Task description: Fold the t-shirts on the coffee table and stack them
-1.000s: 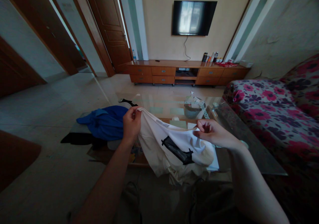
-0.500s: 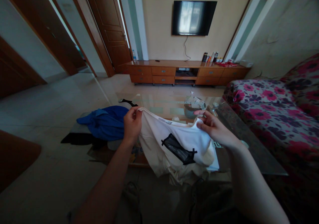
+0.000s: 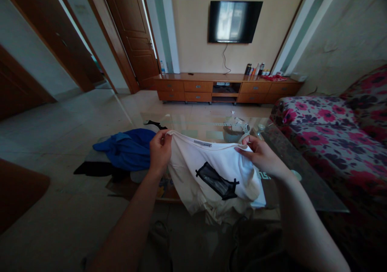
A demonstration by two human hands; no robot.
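On my feed the white shirt hangs between both hands, over the glass table at its near edge, with the lower folds drooping past that edge. The left hand clamps one end of the neckband between thumb and curled fingers; the right hand pinches the other end, thumb beneath, fingers above. I judge the wide grip is there to draw the opening fairly straight, so the label sits in plain sight midway and the dark patch lies slanted below it. The blue garment lies heaped along the table's left edge, I suppose out of the working space; the bowl stands towards the far edge.

Both forearms slant inward and forward. I see the left fingers bunched like a loose fist, the right ones reaching inward, wrist bent. Whether the shirt touches the glass, I cannot tell.
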